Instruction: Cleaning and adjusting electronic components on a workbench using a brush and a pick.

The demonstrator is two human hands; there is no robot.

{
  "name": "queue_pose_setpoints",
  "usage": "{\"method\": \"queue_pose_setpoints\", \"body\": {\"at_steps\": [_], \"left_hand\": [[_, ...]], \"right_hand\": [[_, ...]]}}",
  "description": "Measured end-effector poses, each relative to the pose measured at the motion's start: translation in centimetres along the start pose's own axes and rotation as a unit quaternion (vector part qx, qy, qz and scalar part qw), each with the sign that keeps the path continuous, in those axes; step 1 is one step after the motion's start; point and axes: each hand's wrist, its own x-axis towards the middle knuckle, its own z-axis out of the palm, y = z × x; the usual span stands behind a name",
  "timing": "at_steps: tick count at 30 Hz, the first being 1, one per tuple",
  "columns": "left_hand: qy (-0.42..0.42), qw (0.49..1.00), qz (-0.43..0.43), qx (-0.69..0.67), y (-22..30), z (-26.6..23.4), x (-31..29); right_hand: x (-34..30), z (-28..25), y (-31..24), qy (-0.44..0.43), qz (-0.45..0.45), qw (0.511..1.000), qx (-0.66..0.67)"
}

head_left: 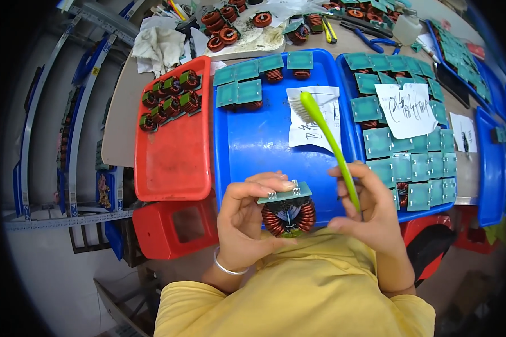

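Observation:
In my left hand I grip a copper-wound toroidal coil with a green board on its upper side, held in front of my body. Short metal pins stick up from that board. My right hand is closed round the lower end of a lime-green brush. The brush stands upright, bristles at the top facing left, apart from the coil. Behind both hands lies a blue tray with several board-topped coils along its far side. A handwritten paper in that tray is partly covered by the brush.
On the left, a red tray holds two rows of coils. A second blue tray at right is packed with green-board coils under a handwritten paper. Pliers, a yellow cutter and a white cloth lie at the back.

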Motion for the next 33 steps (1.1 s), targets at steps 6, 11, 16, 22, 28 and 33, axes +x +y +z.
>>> {"method": "queue_pose_setpoints", "body": {"at_steps": [6, 11, 16, 22, 28, 33], "left_hand": [[-0.017, 0.999, -0.024, -0.040, -0.3, 0.5, -0.2], [0.003, 0.995, -0.078, -0.069, 0.3, 1.1, -0.4], [-0.002, 0.993, -0.093, -0.066, 0.7, 1.3, -0.2], [-0.038, 0.996, -0.071, -0.041, 0.6, 1.0, 0.2], [-0.037, 0.988, -0.129, -0.079, 0.8, 1.4, -0.1], [-0.029, 0.979, -0.163, -0.117, 1.0, 1.4, -0.3]], "right_hand": [[0.5, 1.0, 0.6, -0.077, -0.046, 0.996, -0.012], [0.2, 0.9, 0.8, -0.055, -0.062, 0.996, 0.014], [-0.3, 1.0, 0.9, -0.036, -0.052, 0.997, 0.045], [-0.5, 0.8, 0.6, -0.015, -0.077, 0.997, 0.023], [-0.6, 0.4, 0.6, 0.008, -0.138, 0.989, -0.060], [-0.8, 0.4, 0.3, 0.014, -0.163, 0.982, -0.090]]}}
